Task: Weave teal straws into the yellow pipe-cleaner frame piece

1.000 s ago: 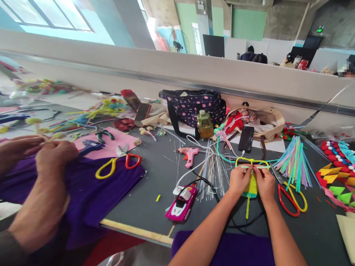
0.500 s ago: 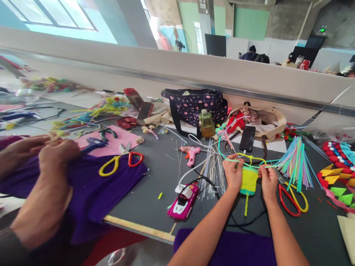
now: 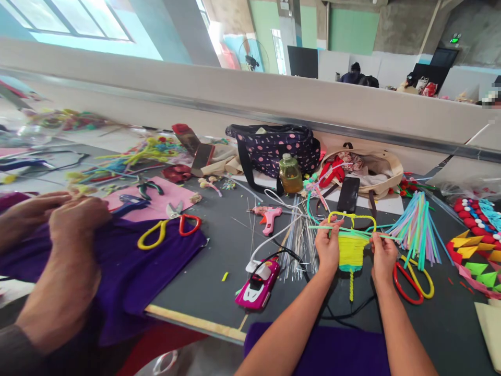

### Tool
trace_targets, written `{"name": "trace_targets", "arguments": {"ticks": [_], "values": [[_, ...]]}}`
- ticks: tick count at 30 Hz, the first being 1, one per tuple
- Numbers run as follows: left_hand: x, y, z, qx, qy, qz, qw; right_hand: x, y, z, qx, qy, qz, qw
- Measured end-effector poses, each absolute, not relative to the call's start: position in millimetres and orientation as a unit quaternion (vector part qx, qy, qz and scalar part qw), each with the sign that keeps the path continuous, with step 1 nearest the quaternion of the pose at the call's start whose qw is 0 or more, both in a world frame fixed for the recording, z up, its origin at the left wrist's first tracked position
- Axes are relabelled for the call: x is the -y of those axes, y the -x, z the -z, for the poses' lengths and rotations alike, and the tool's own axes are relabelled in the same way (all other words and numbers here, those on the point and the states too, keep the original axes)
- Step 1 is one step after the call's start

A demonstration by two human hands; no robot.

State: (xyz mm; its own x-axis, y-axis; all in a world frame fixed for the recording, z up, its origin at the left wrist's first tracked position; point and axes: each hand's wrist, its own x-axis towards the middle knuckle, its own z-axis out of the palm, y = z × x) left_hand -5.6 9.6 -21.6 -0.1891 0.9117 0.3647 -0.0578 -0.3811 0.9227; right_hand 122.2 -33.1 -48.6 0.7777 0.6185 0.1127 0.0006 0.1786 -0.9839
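Observation:
My left hand (image 3: 327, 246) pinches the left part of the mint-green pipe cleaner (image 3: 354, 231), whose tip sticks out past the fingers. The fingers of my right hand (image 3: 384, 255) are closed on its right part. Between both hands hangs a yellow pipe-cleaner piece (image 3: 351, 253), wound in flat rows with a teal lower edge. A twisted yellow tail (image 3: 351, 287) points down from it. Above the green strand rises a yellow loop (image 3: 352, 214). Close to my right hand lie scissors (image 3: 408, 283) with red and yellow handles, and a bundle of pastel pipe cleaners (image 3: 418, 230).
Left of my arms are a magenta car-shaped power strip (image 3: 258, 286), a pink glue gun (image 3: 268, 216) and loose wires (image 3: 305, 240). Behind stand a bottle (image 3: 290, 175), a phone (image 3: 348, 195) and bags (image 3: 274, 149). A co-worker's hands (image 3: 76, 209) work at left near more scissors (image 3: 172, 225).
The yellow loop now stands higher above the green strand. My right hand has shifted slightly right and down, and the green strand looks straighter and reaches further out on both sides.

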Motion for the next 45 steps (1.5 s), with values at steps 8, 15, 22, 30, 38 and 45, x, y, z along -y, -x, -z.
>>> {"name": "trace_targets", "arguments": {"ticks": [8,15,22,30,38,45], "values": [[-6.2,3.1,17.9,-0.352,-0.470,-0.648,0.485,39.3,-130.9,49.2,0.322,0.657,-0.127,0.670],[-5.2,3.2,17.9,-0.324,-0.449,-0.632,0.542,39.9,-126.9,39.9,0.232,0.582,-0.274,0.729],[-9.9,12.4,17.3,-0.424,-0.496,-0.631,0.419,42.9,-127.8,24.0,0.198,0.536,-0.244,0.783],[-7.1,12.0,9.2,-0.415,-0.358,-0.596,0.587,48.5,-124.9,12.6,0.224,0.554,-0.191,0.778],[-6.0,14.3,1.1,-0.360,-0.284,-0.582,0.672,50.4,-127.2,7.6,0.220,0.537,-0.244,0.777],[-5.2,13.7,-0.7,-0.340,-0.312,-0.618,0.636,50.9,-131.9,8.0,0.226,0.576,-0.228,0.752]]}}
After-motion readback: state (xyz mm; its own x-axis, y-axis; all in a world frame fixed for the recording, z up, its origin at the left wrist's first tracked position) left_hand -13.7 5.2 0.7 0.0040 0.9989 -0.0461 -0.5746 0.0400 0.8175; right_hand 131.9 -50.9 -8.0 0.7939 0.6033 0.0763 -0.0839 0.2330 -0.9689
